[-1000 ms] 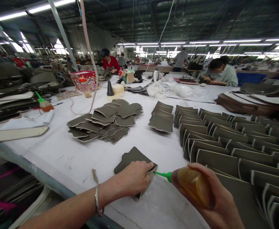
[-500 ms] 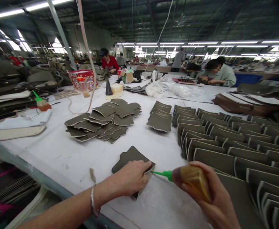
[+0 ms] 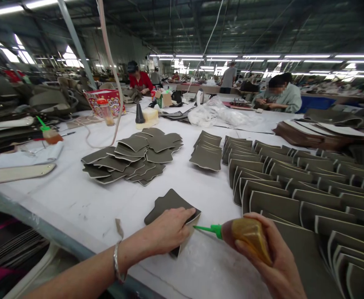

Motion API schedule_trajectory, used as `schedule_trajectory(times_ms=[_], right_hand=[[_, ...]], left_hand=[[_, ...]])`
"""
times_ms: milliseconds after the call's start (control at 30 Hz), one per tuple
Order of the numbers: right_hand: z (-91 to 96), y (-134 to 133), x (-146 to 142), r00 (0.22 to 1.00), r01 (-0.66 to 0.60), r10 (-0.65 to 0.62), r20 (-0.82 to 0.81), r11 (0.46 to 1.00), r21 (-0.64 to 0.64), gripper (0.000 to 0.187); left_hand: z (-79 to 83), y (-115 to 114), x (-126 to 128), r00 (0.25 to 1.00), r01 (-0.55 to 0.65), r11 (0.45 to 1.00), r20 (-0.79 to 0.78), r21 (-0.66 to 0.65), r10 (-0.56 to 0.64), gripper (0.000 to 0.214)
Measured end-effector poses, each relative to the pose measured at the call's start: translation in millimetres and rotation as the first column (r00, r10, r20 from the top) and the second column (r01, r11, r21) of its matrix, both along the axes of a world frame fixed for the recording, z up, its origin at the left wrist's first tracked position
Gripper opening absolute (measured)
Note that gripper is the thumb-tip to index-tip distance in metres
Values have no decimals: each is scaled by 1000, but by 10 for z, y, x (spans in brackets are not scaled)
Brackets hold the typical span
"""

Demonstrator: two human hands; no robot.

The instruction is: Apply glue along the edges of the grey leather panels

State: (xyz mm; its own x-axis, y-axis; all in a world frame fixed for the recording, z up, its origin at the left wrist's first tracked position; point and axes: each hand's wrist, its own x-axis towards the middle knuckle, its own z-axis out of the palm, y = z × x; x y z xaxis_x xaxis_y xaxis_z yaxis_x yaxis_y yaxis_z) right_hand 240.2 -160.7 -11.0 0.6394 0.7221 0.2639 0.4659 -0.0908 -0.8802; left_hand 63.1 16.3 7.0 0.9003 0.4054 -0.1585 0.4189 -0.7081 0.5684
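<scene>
My left hand [image 3: 169, 228] lies on a dark olive leather piece [image 3: 173, 202], index finger stretched to its right corner and the other fingers curled at its folded-up near edge. That edge shows a paler underside. My right hand [image 3: 277, 253] is wrapped round a squeeze bottle [image 3: 247, 236] of amber liquid, probably glue, tilted on its side. Its thin green nozzle [image 3: 205, 229] points left, the tip at the pale folded edge beside my left fingers. Whether liquid is coming out is too small to tell.
Beyond the piece lies a loose heap of similar pieces [image 3: 135, 153]. A small stack [image 3: 206, 151] and long rows of overlapping pieces [image 3: 272, 203] fill the right side. Another glue bottle [image 3: 51, 135] stands at left, near a hanging hose [image 3: 119, 95]. Co-workers sit farther back.
The nozzle tip has shifted slightly toward me along the folded edge. My left hand keeps its hold on the leather piece. The whole view has moved a little.
</scene>
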Motion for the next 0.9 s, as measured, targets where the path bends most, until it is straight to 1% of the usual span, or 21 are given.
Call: schedule_trajectory(times_ms=[133, 267, 400, 533, 667, 800, 900], right_hand=[[-39, -44, -77, 996, -71, 70, -46, 997, -22, 47], [-54, -72, -105, 998, -28, 25, -59, 998, -49, 48], [-61, -90, -125, 994, -90, 88, -65, 996, -25, 47], [-88, -107, -141, 994, -58, 52, -98, 997, -54, 50], [-103, -111, -152, 986, -107, 100, -136, 993, -41, 50], [-95, -119, -120, 995, -52, 46, -88, 996, -69, 49], [-96, -138, -106, 990, -118, 114, -78, 991, -56, 47]], left_hand=[[-11, -2, -7, 1000, 5, 1000, -8, 22, -4, 56], [-4, -14, -17, 999, 15, 998, -34, 61, -13, 56], [1, -20, -32, 999, 14, 998, -45, 62, -11, 56], [-23, -19, -36, 999, 0, 999, -45, 52, 3, 55], [-39, -17, -34, 1000, -1, 999, -29, 51, 2, 55], [-21, -15, -39, 1000, 0, 998, -29, 56, 2, 55], [-11, -16, -43, 1000, 6, 999, -31, 54, -5, 55]])
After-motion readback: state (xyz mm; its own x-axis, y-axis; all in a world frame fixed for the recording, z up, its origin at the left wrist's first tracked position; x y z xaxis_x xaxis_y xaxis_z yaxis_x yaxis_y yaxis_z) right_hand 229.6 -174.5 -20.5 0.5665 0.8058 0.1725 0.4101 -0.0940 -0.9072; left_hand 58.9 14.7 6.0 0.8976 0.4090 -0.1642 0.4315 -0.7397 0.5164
